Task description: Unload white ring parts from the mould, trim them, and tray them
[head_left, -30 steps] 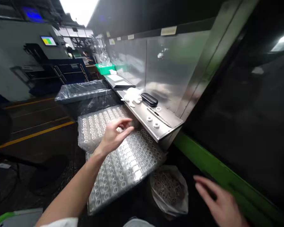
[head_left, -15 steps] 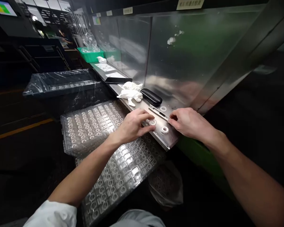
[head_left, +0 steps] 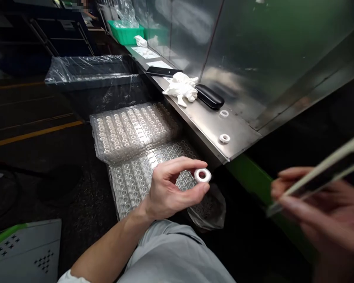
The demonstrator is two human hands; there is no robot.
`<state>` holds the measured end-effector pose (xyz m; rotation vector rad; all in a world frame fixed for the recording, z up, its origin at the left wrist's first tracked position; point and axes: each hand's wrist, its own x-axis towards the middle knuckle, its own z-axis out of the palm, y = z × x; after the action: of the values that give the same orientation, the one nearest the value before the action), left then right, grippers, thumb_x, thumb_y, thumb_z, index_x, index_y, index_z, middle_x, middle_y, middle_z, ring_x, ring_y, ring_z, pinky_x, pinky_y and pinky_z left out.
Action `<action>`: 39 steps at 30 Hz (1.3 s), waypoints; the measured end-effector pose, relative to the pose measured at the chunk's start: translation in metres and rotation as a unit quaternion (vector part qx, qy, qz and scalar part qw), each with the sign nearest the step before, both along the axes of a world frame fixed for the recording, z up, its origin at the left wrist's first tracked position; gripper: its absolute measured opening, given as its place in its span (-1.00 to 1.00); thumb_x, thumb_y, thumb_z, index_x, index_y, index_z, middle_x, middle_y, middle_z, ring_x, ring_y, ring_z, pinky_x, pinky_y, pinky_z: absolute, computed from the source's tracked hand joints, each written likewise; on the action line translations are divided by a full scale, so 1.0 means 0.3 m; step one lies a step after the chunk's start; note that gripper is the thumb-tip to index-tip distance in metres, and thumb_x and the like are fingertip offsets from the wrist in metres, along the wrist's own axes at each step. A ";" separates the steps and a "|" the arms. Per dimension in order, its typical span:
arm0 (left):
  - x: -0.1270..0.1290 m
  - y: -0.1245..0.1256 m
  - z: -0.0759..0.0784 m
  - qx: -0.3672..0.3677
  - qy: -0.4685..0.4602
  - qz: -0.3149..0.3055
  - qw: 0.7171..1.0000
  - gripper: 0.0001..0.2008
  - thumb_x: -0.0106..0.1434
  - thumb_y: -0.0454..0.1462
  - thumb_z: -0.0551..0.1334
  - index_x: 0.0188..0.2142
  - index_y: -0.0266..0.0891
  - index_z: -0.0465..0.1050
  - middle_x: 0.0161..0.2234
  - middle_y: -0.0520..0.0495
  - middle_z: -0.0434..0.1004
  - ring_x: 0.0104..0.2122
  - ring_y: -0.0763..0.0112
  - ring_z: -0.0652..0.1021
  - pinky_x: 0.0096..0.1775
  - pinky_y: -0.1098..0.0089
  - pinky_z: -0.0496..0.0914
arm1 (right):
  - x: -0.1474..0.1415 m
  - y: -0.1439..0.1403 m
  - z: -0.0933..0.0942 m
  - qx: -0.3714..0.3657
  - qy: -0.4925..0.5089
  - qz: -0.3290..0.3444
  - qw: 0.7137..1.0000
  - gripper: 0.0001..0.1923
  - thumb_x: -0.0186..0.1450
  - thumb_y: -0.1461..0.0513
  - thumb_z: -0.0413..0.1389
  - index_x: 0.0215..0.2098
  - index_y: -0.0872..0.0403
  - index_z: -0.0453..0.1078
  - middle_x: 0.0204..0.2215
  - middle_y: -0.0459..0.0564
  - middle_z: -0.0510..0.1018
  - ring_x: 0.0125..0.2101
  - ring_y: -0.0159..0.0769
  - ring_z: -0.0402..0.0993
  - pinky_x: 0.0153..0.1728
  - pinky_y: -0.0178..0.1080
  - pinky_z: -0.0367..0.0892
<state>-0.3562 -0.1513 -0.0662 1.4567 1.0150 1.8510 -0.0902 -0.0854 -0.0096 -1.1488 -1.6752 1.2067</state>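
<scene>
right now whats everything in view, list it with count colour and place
white ring: 1, white, pinched in left hand
loose rings: 2, white, on steel shelf
steel shelf: 1, silver, along the wall
black case: 1, black, on shelf
white gloves: bundle, white, beside case
clear trays: 2 stacks, clear, below shelf
bag of rings: 1, clear, under trays
lined bin: 1, dark, behind trays
green bin: 1, green, far end
tool: 1, long, pale and dark, in right hand
left hand: lower centre
right hand: lower right, blurred
</scene>
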 end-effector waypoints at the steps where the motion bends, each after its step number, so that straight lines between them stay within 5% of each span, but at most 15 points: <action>1: 0.008 -0.011 -0.005 0.004 0.004 -0.012 1.000 -0.58 0.11 -0.47 0.49 -0.02 -0.23 0.65 -0.23 -0.08 0.66 -0.27 0.42 0.61 -0.19 0.44 0.50 | -0.001 -0.047 -0.046 -0.041 0.009 -0.004 0.999 -0.74 0.22 0.12 0.42 -0.13 -0.10 0.58 -0.39 -0.03 0.59 -0.50 -0.34 0.48 -0.57 -0.35 0.34; 6: 0.043 -0.032 -0.022 -0.027 -0.034 -0.101 0.994 -0.60 0.16 -0.45 0.48 0.00 -0.19 0.67 -0.22 -0.09 0.65 -0.26 0.47 0.59 -0.20 0.50 0.47 | -0.103 -0.145 -0.182 -0.199 0.105 0.060 0.972 -0.70 0.30 0.01 0.34 -0.22 0.07 0.60 -0.59 -0.11 0.42 -0.65 -0.53 0.26 -0.65 -0.45 0.17; 13: 0.073 -0.050 -0.054 -0.078 -0.104 -0.221 0.967 -0.58 0.23 -0.43 0.45 0.07 -0.13 0.64 -0.18 -0.08 0.63 -0.19 0.50 0.58 -0.14 0.55 0.47 | -0.167 -0.189 -0.116 -0.169 0.160 0.099 0.967 -0.73 0.36 0.04 0.30 -0.21 0.09 0.61 -0.61 -0.14 0.41 -0.67 -0.54 0.23 -0.68 -0.46 0.14; 26: 0.074 -0.029 -0.029 -0.018 -0.083 -0.233 0.969 -0.49 0.03 -0.52 0.54 -0.02 -0.18 0.68 -0.17 -0.09 0.65 -0.22 0.46 0.61 -0.16 0.54 0.50 | -0.182 -0.229 -0.137 -0.186 0.186 0.070 0.962 -0.70 0.32 0.03 0.33 -0.27 0.12 0.53 -0.63 -0.16 0.40 -0.69 -0.55 0.18 -0.69 -0.44 0.09; 35: 0.092 -0.031 -0.050 -0.091 -0.186 -0.272 0.940 -0.72 0.22 -0.22 0.51 -0.07 -0.17 0.71 -0.26 -0.09 0.61 -0.28 0.49 0.58 -0.23 0.58 0.50 | -0.214 -0.256 -0.135 -0.208 0.230 0.083 0.947 -0.75 0.36 0.09 0.30 -0.27 0.12 0.49 -0.64 -0.21 0.36 -0.70 -0.59 0.13 -0.67 -0.45 0.05; 39: 0.105 -0.033 -0.071 -0.140 -0.265 -0.306 0.904 -0.71 0.22 -0.15 0.51 -0.08 -0.16 0.71 -0.26 -0.11 0.63 -0.30 0.45 0.60 -0.23 0.52 0.52 | -0.219 -0.255 -0.132 -0.199 0.229 0.079 0.950 -0.75 0.37 0.08 0.29 -0.27 0.12 0.50 -0.61 -0.19 0.39 -0.70 -0.58 0.14 -0.68 -0.44 0.05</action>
<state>-0.3246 -0.1612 -0.0874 0.8766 0.4508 1.4319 -0.1559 -0.1618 -0.0493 -0.8736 -1.2175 1.8141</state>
